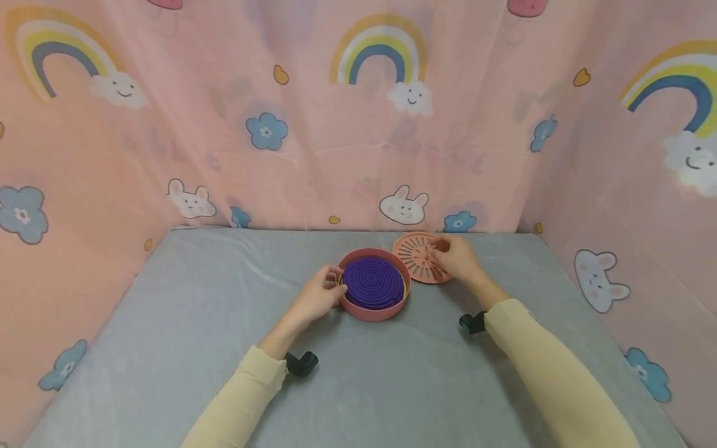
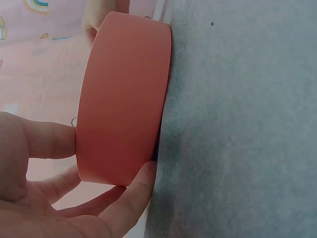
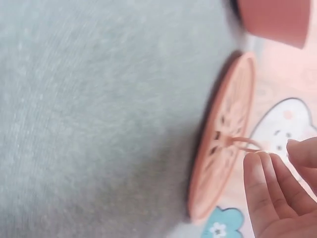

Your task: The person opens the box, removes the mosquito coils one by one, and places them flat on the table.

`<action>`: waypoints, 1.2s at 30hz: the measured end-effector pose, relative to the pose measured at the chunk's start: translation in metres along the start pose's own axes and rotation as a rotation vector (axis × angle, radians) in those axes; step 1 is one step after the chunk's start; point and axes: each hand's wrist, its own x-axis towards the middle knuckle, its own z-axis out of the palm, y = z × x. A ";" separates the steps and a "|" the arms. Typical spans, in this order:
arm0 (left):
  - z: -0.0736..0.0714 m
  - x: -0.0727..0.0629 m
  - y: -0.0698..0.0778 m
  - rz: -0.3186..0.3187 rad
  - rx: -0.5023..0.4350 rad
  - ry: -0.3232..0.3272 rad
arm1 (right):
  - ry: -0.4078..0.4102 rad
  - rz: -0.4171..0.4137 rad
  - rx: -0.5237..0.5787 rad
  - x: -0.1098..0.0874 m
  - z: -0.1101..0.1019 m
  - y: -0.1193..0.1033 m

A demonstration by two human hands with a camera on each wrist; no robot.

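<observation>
A round reddish-pink case (image 1: pixel 374 315) stands on the table, holding a purple spiral mosquito coil (image 1: pixel 373 283) with a bit of yellow showing at its edge. My left hand (image 1: pixel 320 292) grips the case's left side. In the left wrist view, thumb and fingers bear against the case wall (image 2: pixel 124 99). Behind and to the right of the case, a slotted pink lid (image 1: pixel 411 255) lies flat, with a thin loop handle (image 3: pixel 242 143) at its centre. My right hand (image 1: pixel 456 258) is over the lid, fingertips right at the loop, thumb apart from the fingers.
The grey-covered table (image 1: pixel 168 348) ends at a pink curtain (image 1: pixel 313 168) with rainbows, clouds and rabbits. Lid and case sit close together near the table's back edge. A dark wrist device (image 1: pixel 302 364) shows below the left wrist, another (image 1: pixel 473 323) at the right.
</observation>
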 end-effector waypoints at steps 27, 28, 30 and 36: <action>-0.002 0.002 0.000 0.001 0.001 -0.005 | -0.082 -0.135 0.064 -0.024 0.025 -0.075; -0.001 0.002 0.000 0.002 0.003 -0.004 | -0.089 -0.137 0.066 -0.024 0.027 -0.075; -0.001 0.002 -0.001 0.002 0.005 -0.004 | -0.101 -0.131 0.061 -0.025 0.031 -0.077; 0.000 0.002 -0.001 -0.001 -0.004 -0.003 | -0.129 -0.102 0.033 -0.026 0.041 -0.083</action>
